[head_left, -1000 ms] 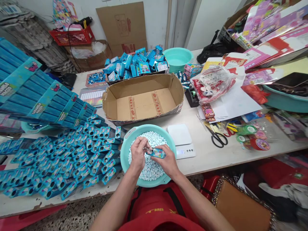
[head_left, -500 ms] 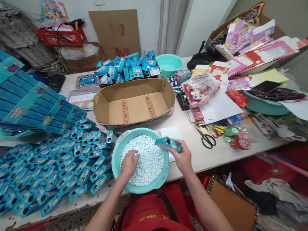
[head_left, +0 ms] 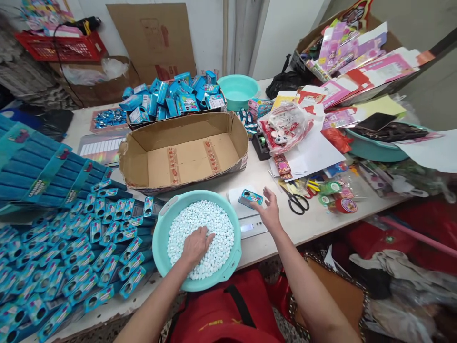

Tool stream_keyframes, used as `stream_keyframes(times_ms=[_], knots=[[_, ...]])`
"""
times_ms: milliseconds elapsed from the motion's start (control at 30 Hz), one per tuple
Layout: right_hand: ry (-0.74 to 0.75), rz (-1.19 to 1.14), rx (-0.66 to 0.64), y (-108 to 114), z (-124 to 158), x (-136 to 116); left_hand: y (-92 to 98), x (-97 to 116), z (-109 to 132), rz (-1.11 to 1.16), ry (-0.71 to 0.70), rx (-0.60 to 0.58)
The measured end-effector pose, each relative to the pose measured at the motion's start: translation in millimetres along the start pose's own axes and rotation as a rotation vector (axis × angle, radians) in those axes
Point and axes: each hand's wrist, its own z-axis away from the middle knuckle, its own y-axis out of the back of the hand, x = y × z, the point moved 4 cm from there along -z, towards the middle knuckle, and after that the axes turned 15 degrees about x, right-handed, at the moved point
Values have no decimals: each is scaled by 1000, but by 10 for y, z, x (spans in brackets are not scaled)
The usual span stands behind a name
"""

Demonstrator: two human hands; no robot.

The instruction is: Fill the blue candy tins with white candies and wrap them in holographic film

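My left hand [head_left: 196, 245] rests on the small white candies [head_left: 214, 224] in a turquoise basin [head_left: 160, 262]. Its thumb is apart from the fingers, and the fingertips are partly sunk among the pieces. A small blue candy box [head_left: 251, 196] with a round dark hole in its top stands on a white digital scale [head_left: 253, 227]. Just right of the box is my right hand [head_left: 270, 209], its fingers spread and not wrapped around it. The thumb is very close to the box; whether it touches I cannot tell.
Many blue boxes [head_left: 103, 257] stand packed at the left, beside banded blue bundles [head_left: 43, 176]. Behind the basin sits an open cardboard box [head_left: 193, 159], with a box of blue packets [head_left: 178, 97] beyond. Scissors [head_left: 298, 204], tape rolls and papers lie to the right.
My right hand has set the blue candy box on the scale and let go of it. My left hand has stayed among the candies, its fingers now lower. The view has shifted somewhat right.
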Motion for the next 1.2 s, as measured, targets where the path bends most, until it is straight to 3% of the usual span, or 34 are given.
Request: stream_keyframes(times_ms=[133, 233, 333, 400, 467, 633, 800, 1033, 1200], knots=[[-111, -14, 160, 395, -22, 99, 124, -88, -55, 251, 198, 67], [-178, 35, 254, 661, 21, 240, 267, -183, -92, 739, 510, 158], [-231, 63, 294, 799, 90, 360, 306, -198, -115, 1306, 825, 125], [-249, 66, 287, 813, 128, 398, 301, -181, -133, 1502, 978, 77], [-251, 63, 269, 784, 149, 400, 296, -164, -155, 1554, 1073, 47], [-209, 44, 173, 631, 140, 327, 345, -78, -250, 1675, 1015, 53], [-167, 21, 125, 471, 94, 236, 233, -58, -172, 1591, 1232, -29], [7, 3, -27, 107, -57, 63, 184, -104, -83, 1563, 1236, 17], [32, 29, -89, -66, -113, 64, 184, -96, -77, 1528, 1195, 32]])
